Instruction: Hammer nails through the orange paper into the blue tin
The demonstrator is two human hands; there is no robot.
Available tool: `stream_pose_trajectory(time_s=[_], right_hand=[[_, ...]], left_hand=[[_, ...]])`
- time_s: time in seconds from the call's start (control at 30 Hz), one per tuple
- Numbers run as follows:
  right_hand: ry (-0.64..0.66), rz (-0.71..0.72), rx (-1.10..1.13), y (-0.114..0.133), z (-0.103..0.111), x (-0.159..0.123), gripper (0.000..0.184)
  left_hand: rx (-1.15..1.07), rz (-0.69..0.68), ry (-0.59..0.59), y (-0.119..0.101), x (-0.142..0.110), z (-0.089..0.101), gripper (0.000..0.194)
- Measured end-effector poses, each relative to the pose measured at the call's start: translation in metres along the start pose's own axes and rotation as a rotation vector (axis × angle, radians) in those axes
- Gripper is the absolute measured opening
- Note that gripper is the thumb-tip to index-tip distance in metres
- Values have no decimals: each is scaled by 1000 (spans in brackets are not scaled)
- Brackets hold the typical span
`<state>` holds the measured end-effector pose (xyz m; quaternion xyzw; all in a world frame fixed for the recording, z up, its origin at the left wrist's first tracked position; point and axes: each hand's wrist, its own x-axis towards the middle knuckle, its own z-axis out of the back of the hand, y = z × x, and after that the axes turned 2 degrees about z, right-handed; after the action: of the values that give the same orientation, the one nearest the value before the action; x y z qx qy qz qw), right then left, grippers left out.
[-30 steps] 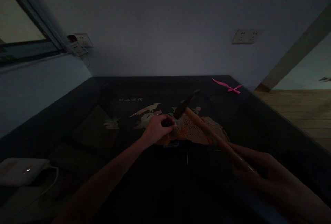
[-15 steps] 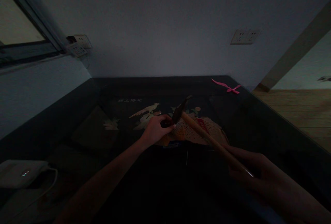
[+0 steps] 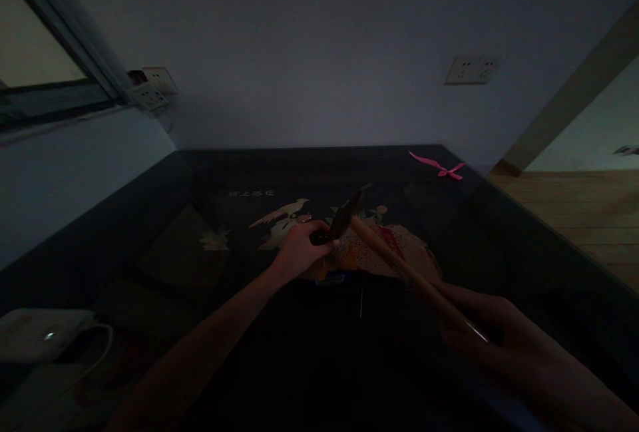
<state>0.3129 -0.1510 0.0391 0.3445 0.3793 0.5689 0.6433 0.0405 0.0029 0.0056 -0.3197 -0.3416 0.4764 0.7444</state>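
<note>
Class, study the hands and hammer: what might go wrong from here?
The wooden-handled, dark-headed hammer in the right hand appears close to the fingers of the left hand; a slip might strike them.
The dim light could spoil the aim.
A stray blow might damage the tan, dark-dotted sheet nearby.

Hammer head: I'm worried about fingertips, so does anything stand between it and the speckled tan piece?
Possibly the left hand: its fingertips show by the lower end of the hammer head, at the left of the speckled tan piece. It is too dark to tell whether they lie directly beneath.
</note>
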Motion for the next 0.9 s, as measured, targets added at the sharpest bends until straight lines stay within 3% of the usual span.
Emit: stream_pose_trajectory(time_s=[0.2,0.4,0.5,0.67,0.8,0.9], right_hand=[[85,10,-16,-10,5,4,55],[-16,-51,24,-6,0,-1,57],[32,-69,73,-6,0,0,60],[63,13,114,-6,-4,4,51],[-70,-63,324,-12,-12,2,55],[-88,-110,541,-20,-22,3,55]], left_hand=[[-18,-24,-15,2,0,-1,3],[-59,-4,-30,3,0,-2,4],[-36,-16,-35,4,0,-2,3],[2,-42,-47,7,0,-2,5],[-51,-39,-22,5,0,-1,4],[-58,-54,-6,3,0,1,3]])
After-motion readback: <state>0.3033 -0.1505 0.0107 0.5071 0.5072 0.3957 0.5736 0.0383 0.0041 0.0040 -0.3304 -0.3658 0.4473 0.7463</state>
